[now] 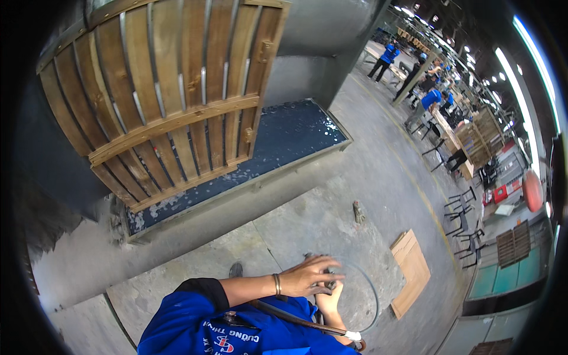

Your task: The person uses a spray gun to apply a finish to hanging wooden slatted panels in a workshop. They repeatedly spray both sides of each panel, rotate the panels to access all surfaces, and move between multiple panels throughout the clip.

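In front of my body, both hands are close together on a small dark tool (331,284) that looks like a spray gun, mostly covered by my fingers. My left hand (309,276), with bracelets at the wrist, reaches across and curls over its top. Below it, my right hand (329,300) grips the lower part. A thin clear hose (377,296) loops out to the right of the hands, and a darker hose (290,318) with a white fitting runs across my blue shirt. Ahead on the left, a slatted wooden panel (177,65) stands upright, apart from my hands.
Below the panel is a metal-rimmed trough (284,174) of dark, foam-flecked liquid, with grey metal walls behind. Flat cardboard (410,273) and a small dark object (358,212) lie on the concrete floor. Black stools (461,210) and several people at benches are farther right.
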Available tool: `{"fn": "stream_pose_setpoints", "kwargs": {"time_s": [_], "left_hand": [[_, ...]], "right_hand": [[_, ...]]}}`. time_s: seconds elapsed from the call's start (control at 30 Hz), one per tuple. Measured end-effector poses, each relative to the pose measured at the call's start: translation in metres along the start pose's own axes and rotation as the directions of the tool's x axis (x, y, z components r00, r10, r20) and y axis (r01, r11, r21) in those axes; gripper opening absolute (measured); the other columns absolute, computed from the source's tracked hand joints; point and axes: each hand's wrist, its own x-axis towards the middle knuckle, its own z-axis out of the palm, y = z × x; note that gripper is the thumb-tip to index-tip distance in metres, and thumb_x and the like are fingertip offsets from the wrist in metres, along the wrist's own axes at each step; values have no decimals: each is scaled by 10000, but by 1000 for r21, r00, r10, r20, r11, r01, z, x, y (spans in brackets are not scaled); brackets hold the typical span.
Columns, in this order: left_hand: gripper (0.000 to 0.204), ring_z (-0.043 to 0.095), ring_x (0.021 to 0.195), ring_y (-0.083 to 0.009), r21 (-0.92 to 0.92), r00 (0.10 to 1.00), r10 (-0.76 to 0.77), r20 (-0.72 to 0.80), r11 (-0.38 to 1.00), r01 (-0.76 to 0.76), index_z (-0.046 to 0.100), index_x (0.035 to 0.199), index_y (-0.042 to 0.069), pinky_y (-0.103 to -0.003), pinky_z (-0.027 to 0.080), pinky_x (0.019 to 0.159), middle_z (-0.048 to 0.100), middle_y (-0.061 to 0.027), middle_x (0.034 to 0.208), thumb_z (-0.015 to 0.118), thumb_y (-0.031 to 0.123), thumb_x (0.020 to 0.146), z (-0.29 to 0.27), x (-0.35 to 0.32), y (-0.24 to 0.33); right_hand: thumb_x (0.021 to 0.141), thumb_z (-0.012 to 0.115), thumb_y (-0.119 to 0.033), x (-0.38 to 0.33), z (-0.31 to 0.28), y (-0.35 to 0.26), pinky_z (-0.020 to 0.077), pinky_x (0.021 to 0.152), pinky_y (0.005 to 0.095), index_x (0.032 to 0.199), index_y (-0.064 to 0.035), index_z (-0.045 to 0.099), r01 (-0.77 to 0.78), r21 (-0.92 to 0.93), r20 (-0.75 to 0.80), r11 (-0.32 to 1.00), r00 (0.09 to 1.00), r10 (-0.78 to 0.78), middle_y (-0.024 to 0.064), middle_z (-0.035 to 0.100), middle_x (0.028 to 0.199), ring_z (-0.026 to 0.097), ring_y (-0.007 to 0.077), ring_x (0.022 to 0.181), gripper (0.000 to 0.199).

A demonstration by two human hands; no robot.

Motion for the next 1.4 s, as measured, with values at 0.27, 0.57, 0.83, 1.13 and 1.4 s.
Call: {"fn": "stream_pose_setpoints", "kwargs": {"time_s": [0.27,0.57,0.83,1.13,1.4], "left_hand": [[552,575,1299,-355,173,699,-698,-154,677,715,592,1429,81,-403,453,1124,596,-194,1405,712,325,947,37,-139,-85],[556,628,1270,-384,-163,-799,-594,-94,-782,601,680,1224,-82,-426,510,1069,663,-279,1308,691,328,849,113,-512,15],[521,748,979,-252,-188,-298,-912,-280,-252,949,723,1156,57,-394,581,843,774,-143,867,778,486,865,231,-510,71],[582,665,1211,-355,-550,-586,-780,-218,-398,734,720,1243,47,-399,515,1038,702,-246,1258,763,494,871,248,-471,26],[388,770,786,-240,-726,-491,-774,-401,-58,685,701,1173,0,-360,603,734,772,-150,1007,737,305,936,203,-461,35]], "right_hand": [[1052,641,-200,56,-68,-38,482,631,273,935,20,677,113,-79,-47,991,992,-117,24,639,742,594,101,685,252],[1024,689,-303,88,-91,-90,504,646,266,1339,67,624,303,117,167,946,933,-319,38,643,791,597,112,704,490],[1001,728,-234,130,-32,-48,491,688,233,1368,62,619,247,134,415,960,865,-281,-3,640,818,560,55,758,484],[999,724,-334,142,-25,-74,490,666,228,1381,42,621,288,328,464,900,780,-419,3,630,782,568,63,731,546],[982,743,-352,141,9,-68,542,745,276,1344,35,652,250,147,536,957,793,-290,67,745,859,633,73,792,537]]}}
